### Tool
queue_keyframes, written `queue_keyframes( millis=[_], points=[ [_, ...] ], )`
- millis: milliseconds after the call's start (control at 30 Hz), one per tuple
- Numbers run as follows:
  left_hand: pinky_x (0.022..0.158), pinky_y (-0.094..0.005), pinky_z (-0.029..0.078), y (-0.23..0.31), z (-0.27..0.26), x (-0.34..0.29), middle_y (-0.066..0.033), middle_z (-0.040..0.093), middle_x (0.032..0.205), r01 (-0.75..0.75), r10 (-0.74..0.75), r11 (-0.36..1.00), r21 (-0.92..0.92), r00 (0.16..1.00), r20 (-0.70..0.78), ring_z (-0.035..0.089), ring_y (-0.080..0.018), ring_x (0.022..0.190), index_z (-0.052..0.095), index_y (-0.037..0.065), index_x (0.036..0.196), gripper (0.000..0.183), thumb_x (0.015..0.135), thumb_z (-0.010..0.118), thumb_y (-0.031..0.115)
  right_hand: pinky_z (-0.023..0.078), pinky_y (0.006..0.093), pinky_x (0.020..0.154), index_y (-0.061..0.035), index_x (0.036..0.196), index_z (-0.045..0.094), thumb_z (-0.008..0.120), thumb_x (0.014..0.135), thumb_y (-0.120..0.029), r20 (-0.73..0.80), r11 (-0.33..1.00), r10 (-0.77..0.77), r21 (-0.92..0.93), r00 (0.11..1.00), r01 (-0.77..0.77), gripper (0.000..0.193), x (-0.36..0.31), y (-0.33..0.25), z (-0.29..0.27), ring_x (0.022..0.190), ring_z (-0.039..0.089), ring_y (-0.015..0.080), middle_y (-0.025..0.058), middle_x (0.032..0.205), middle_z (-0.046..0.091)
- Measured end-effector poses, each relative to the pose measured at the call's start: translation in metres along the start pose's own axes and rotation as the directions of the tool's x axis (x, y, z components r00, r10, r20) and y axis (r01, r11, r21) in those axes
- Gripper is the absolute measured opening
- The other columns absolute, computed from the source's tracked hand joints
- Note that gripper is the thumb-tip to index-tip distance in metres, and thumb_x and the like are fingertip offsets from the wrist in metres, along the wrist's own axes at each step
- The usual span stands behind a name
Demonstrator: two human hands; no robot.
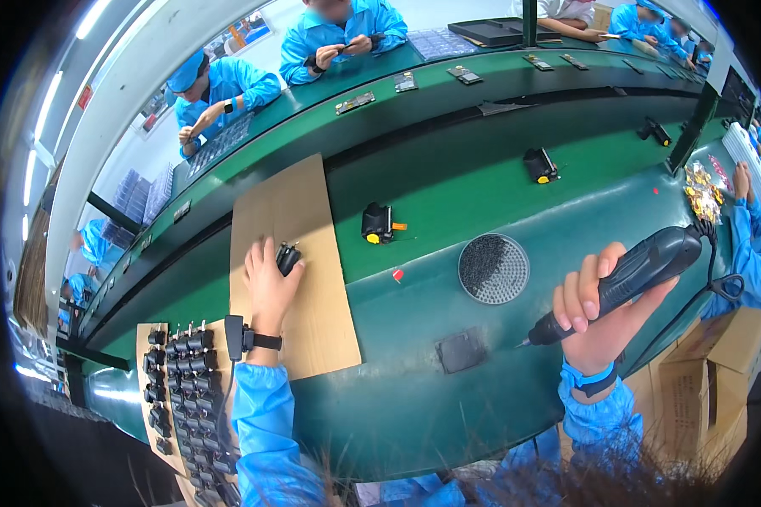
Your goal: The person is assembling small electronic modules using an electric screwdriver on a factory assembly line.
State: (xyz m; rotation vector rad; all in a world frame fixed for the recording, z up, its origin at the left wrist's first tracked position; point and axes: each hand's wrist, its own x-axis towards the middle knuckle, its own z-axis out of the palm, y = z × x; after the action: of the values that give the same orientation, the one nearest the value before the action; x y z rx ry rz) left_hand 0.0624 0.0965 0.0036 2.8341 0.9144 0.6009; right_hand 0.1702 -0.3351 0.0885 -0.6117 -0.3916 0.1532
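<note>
My right hand (pixel 585 296) is wrapped around a dark electric screwdriver (pixel 651 269). Its thin bit points down to the left, above the green bench and just right of a dark square pad (pixel 462 351). On a brown cardboard sheet (pixel 313 338), my left hand (pixel 271 283) has its thumb and fingers around a small black device part (pixel 288 257), partly hidden by the hand. Between the hands, a round dish (pixel 494 269) holds many tiny dark pieces, seemingly screws. A small red piece (pixel 398 275) lies left of the dish.
Black parts with yellow discs (pixel 376 224) (pixel 541 166) sit along the green belt beyond. Rows of similar black parts (pixel 196 380) fill cardboard at the lower left. An open carton (pixel 702 380) stands at right near the screwdriver's cable. Co-workers in blue (pixel 338 42) sit across.
</note>
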Motion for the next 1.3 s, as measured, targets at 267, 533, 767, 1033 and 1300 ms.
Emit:
queue_keyframes(
  millis=[267,533,767,1033,1300],
  points=[
    [0.113,-0.0467,0.034,0.119,0.005,0.046,-0.0103,0.039,0.154,-0.790,0.781,0.612,-0.047,0.592,0.200,0.033,-0.0356,0.143,0.050,0.009,0.139,0.076,0.068,0.051,-0.017,0.037,0.0281,0.038,-0.0082,0.091,0.050,0.019,0.088,-0.086,-0.045,0.999,0.014,0.029,0.999,-0.013,0.084,0.001,0.000,-0.002,0.038,0.040,0.0111,-0.0007,0.053,0.043],
    [0.106,-0.0383,0.045,0.110,-0.006,0.050,-0.0142,0.052,0.137,-0.624,0.637,0.759,-0.186,0.653,0.410,0.049,-0.0327,0.127,0.055,0.001,0.134,0.064,0.072,0.072,0.003,0.035,0.0266,0.040,-0.0071,0.094,0.048,0.025,0.094,-0.077,0.039,1.000,-0.006,-0.011,0.999,0.007,0.074,0.004,-0.004,-0.003,0.040,0.038,0.0102,-0.0006,0.056,0.042],
    [0.104,-0.0389,0.044,0.099,-0.012,0.040,-0.0170,0.059,0.126,-0.405,0.633,0.766,-0.500,0.611,0.475,0.057,-0.0345,0.118,0.059,0.000,0.130,0.062,0.072,0.077,0.014,0.039,0.0275,0.038,-0.0094,0.090,0.050,0.016,0.087,-0.087,-0.063,0.999,0.042,0.009,0.997,-0.041,0.084,0.003,-0.003,-0.003,0.039,0.041,0.0111,0.0002,0.053,0.044],
    [0.080,-0.0365,0.050,0.147,-0.052,-0.033,-0.0123,0.063,0.093,-0.430,0.546,0.728,-0.534,0.834,0.073,0.063,-0.0279,0.088,0.064,0.001,0.103,0.055,0.061,0.091,0.024,0.038,0.0279,0.038,-0.0077,0.092,0.049,0.017,0.087,-0.086,-0.043,0.997,0.048,0.062,0.998,-0.046,0.085,0.003,-0.008,-0.002,0.039,0.040,0.0113,0.0001,0.054,0.043],
    [0.075,-0.0393,0.042,0.198,-0.053,-0.138,-0.0095,0.055,0.094,-0.557,0.658,0.707,-0.436,0.744,0.116,0.053,-0.0293,0.087,0.065,0.003,0.107,0.055,0.065,0.087,0.031,0.039,0.0293,0.039,-0.0075,0.093,0.048,0.020,0.086,-0.087,0.041,0.992,0.059,0.106,0.997,-0.063,0.084,0.001,-0.009,-0.004,0.040,0.041,0.0121,0.0022,0.056,0.045]
  ],
)
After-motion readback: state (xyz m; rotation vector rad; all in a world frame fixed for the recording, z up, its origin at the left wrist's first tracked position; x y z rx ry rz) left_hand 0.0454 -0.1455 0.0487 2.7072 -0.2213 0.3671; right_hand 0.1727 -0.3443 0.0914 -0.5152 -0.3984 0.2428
